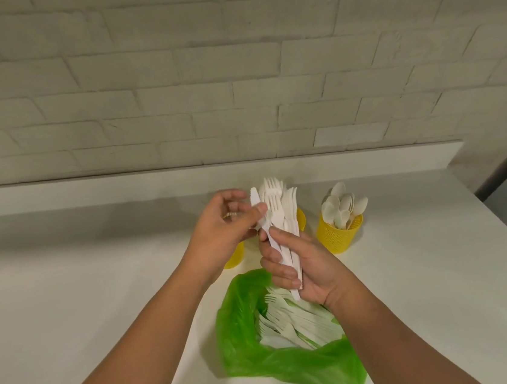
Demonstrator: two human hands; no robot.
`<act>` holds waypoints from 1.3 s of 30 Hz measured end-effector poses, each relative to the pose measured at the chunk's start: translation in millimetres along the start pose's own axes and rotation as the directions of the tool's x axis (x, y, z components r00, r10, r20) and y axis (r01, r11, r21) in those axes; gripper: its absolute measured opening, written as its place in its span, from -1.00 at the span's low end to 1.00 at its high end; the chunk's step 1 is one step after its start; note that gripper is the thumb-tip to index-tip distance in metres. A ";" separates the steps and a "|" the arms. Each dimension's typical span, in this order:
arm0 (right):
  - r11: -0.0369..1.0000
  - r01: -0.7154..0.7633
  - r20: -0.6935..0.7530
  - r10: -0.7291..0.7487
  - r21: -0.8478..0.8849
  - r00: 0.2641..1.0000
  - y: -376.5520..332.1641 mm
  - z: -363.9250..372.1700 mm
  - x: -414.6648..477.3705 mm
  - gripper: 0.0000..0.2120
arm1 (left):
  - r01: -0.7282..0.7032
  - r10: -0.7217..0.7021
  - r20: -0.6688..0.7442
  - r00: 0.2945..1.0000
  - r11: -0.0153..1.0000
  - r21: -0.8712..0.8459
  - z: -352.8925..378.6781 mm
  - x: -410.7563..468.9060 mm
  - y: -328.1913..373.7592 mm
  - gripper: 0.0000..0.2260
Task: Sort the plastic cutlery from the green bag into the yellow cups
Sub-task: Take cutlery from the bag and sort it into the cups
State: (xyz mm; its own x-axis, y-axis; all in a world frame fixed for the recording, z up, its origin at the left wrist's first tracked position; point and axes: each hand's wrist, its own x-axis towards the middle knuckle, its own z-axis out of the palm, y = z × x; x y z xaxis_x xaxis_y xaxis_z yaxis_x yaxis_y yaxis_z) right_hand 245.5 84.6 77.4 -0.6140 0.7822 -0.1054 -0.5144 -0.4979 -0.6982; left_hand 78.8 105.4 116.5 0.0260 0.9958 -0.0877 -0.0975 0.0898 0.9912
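Observation:
My right hand [304, 265] grips a bundle of white plastic forks [283, 216] by the handles, tines up, above the open green bag [246, 334]. My left hand [222, 230] pinches a white knife [256, 204] at the left side of the bundle. The bag lies on the white counter with several white forks [292, 320] inside. Three yellow cups stand behind: the right cup [339, 234] holds several spoons, the middle cup [301, 218] is mostly hidden by the bundle, the left cup [234, 257] by my left hand.
The white counter [83, 290] runs left and right, with a raised ledge and a pale brick wall behind the cups. Its right edge [502, 226] falls away to a darker floor.

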 end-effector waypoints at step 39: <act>1.000 0.001 0.036 0.000 -0.017 0.999 -23.1 -66.7 -29.5 -0.68 | -0.429 0.492 0.247 0.835 0.299 0.853 43.0 74.2 -50.6 -0.75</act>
State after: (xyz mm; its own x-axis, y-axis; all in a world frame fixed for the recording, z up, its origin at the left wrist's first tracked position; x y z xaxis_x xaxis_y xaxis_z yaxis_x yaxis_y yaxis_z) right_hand 315.5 98.0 49.4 -0.6347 0.7686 -0.0799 -0.5048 -0.4907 -0.7103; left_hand 128.5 174.0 64.1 0.2196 0.8713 0.4388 0.8079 -0.4145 0.4188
